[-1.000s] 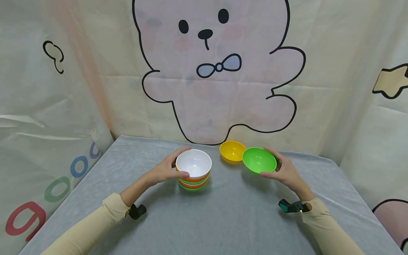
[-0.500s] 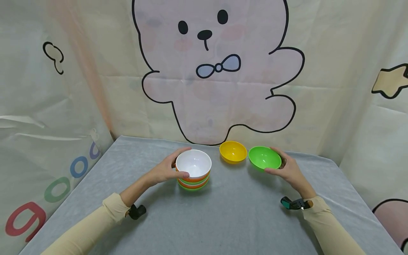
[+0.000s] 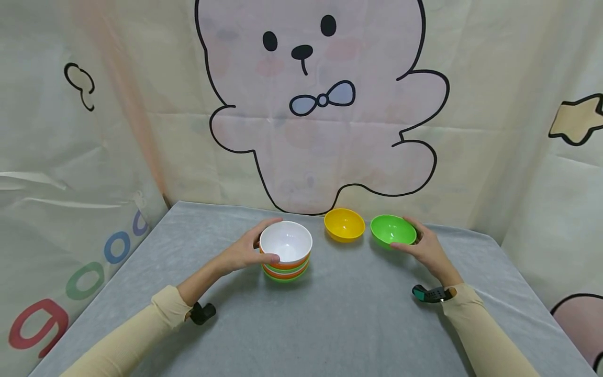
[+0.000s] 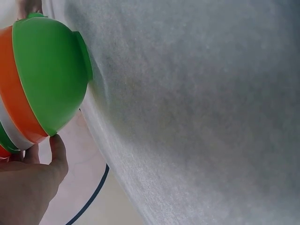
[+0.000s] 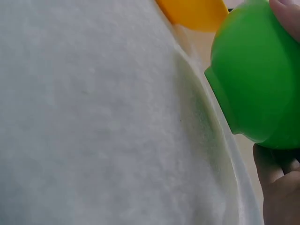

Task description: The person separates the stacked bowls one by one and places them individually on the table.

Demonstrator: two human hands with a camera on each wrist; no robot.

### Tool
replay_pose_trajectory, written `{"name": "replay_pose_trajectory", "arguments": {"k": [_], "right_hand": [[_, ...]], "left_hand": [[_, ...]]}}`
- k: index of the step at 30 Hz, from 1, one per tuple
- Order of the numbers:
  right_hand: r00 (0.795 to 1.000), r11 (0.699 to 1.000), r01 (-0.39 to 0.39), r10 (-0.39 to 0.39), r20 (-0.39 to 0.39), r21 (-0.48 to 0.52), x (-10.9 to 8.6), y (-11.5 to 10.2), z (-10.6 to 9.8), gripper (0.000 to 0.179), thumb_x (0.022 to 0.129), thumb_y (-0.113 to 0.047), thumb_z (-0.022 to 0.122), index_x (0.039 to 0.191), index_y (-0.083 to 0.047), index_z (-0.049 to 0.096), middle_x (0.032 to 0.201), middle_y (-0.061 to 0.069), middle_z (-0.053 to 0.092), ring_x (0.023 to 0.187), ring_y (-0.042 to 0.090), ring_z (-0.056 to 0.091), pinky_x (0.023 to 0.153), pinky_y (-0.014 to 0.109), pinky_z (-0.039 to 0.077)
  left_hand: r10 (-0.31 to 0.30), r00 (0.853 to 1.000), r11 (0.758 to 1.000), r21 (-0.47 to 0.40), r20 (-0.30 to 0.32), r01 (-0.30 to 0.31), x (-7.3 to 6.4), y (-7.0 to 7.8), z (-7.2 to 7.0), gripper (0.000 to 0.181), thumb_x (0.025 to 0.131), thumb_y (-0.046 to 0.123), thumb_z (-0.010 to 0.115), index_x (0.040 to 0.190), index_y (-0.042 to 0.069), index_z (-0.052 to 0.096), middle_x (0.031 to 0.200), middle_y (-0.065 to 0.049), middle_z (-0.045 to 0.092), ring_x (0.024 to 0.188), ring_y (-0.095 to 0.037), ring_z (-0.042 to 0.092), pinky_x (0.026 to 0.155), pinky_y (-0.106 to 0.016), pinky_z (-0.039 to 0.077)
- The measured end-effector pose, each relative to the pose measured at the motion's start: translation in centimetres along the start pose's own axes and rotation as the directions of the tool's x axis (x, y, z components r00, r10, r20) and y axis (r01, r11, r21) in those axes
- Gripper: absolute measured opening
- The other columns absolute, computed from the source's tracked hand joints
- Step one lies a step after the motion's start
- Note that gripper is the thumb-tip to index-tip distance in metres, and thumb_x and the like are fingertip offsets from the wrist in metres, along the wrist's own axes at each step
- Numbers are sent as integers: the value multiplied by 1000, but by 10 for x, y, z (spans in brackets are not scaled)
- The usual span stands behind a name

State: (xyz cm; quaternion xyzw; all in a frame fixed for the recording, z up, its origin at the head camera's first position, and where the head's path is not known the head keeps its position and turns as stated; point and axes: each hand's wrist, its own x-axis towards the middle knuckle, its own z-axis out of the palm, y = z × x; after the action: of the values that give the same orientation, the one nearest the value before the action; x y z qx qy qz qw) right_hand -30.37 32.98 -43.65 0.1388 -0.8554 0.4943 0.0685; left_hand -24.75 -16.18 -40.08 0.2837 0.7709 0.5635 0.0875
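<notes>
In the head view my left hand grips a stack of nested bowls, thumb at the front and fingers behind. A white bowl is on top, with orange, white and green rims beneath. The left wrist view shows the stack's lowest green bowl close to the cloth; whether it touches is unclear. My right hand holds a separate green bowl by its right side, upright. From the right wrist, this bowl appears just above the cloth. A yellow bowl stands to its left, a narrow gap apart.
Grey cloth covers the table. Behind its back edge hangs a pale curtain with a cartoon animal, and more printed curtain closes off the left side. Both wrists wear dark bands.
My right hand has carried the green bowl rightward and slightly back, from against the yellow bowl's edge to a spot apart from it. The left hand and stack have stayed still.
</notes>
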Motion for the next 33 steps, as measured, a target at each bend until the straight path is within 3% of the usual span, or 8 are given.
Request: {"name": "replay_pose_trajectory", "arguments": {"k": [9, 15, 20, 25, 29, 33], "right_hand": [[997, 997, -82, 82, -3, 16, 13, 8, 1, 96, 85, -27, 86, 159, -3, 29, 154, 23, 36, 129, 37, 44, 87, 14, 42], [996, 996, -87, 87, 10, -13, 15, 8, 4, 97, 84, -26, 87, 159, -1, 29, 154, 26, 36, 130, 40, 42, 96, 33, 41], [997, 997, -77, 77, 21, -12, 17, 9, 4, 98, 84, -24, 87, 158, -1, 29, 154, 26, 36, 131, 40, 41, 102, 49, 38], [998, 998, -47, 50, 41, -52, 18, 13, 1, 98, 84, -23, 87, 158, 2, 27, 154, 27, 35, 134, 42, 37, 105, 58, 32], [997, 997, -25, 29, 65, -73, 16, 14, -2, 98, 85, -23, 86, 158, 3, 25, 156, 26, 33, 138, 41, 34, 108, 59, 31], [996, 1000, -26, 26, 89, -9, 10, 12, -6, 99, 87, -18, 85, 159, 3, 20, 159, 26, 27, 144, 40, 29, 114, 53, 28]], "left_hand": [[-25, 1000, 1000, 13, -7, 25, 0, 1, -1, 90, 86, 28, 83, 159, 21, 32, 145, -5, 47, 123, -27, 53, 99, -47, 45], [-14, 1000, 1000, 18, 2, 14, 0, 2, 0, 91, 87, 27, 82, 160, 13, 30, 145, -8, 47, 123, -28, 54, 99, -46, 46], [-12, 1000, 1000, 18, 0, 12, 0, 3, 0, 90, 87, 27, 81, 160, 14, 30, 145, -8, 47, 122, -28, 53, 99, -45, 46], [-16, 1000, 1000, -7, 0, 16, -1, 1, -1, 89, 86, 27, 82, 159, 18, 32, 144, -7, 49, 122, -28, 53, 99, -46, 46], [-22, 1000, 1000, -22, 0, 22, -1, 1, -1, 88, 86, 27, 83, 159, 23, 33, 143, -6, 49, 122, -28, 53, 98, -46, 46], [-17, 1000, 1000, -18, 1, 17, -1, 0, 0, 90, 86, 27, 83, 159, 18, 32, 144, -6, 49, 122, -28, 54, 99, -47, 46]]}}
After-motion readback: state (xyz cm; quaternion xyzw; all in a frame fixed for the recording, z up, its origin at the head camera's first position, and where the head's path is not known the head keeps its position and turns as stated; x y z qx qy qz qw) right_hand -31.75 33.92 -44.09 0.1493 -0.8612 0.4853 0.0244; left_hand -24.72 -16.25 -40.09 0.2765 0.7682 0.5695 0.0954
